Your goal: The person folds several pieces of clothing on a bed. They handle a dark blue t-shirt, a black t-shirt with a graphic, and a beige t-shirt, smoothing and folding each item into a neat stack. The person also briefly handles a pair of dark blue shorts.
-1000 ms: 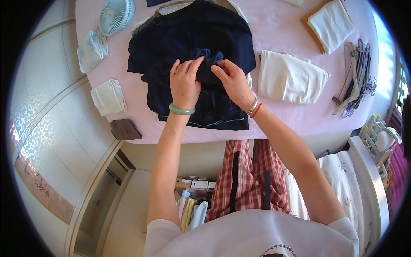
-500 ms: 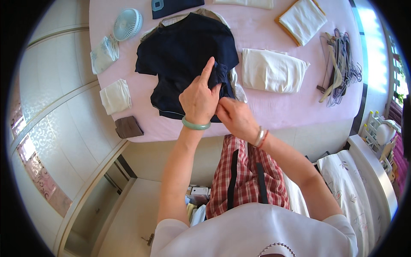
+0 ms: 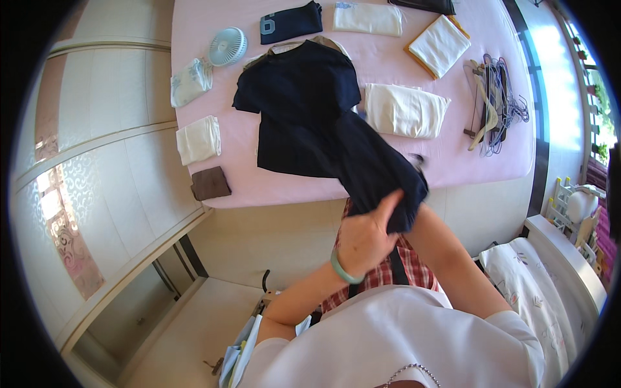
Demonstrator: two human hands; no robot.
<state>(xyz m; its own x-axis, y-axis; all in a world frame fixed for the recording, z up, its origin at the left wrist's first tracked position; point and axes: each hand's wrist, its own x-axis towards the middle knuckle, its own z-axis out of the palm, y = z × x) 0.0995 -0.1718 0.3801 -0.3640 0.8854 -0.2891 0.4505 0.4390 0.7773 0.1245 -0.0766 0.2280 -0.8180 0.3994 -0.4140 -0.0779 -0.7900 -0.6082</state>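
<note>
A dark navy short-sleeved shirt (image 3: 301,81) lies spread on the bed, over a beige garment (image 3: 336,46) that shows at its collar. From its lower right, a long piece of dark navy cloth (image 3: 378,158) stretches toward me, past the bed's front edge. My left hand (image 3: 369,242), with a green bangle at the wrist, grips the near end of this cloth, index finger along it. My right forearm (image 3: 446,252) runs up to the same end; the cloth covers my right hand, so its fingers are hidden. Something small and blurred shows beside the cloth there.
Folded white cloths (image 3: 404,111), a brown folded cloth (image 3: 211,183) and a navy folded garment (image 3: 291,22) surround the shirt on the pink bed sheet (image 3: 284,194). A light-blue fan (image 3: 228,46) is at the far left, a pile of hangers (image 3: 495,107) at the right. Wardrobe doors (image 3: 116,149) line the left.
Both hands have moved toward me and to the right, pulling the dark navy cloth out from the shirt's right side. The view has shifted, with the bed lying farther right at its left edge.
</note>
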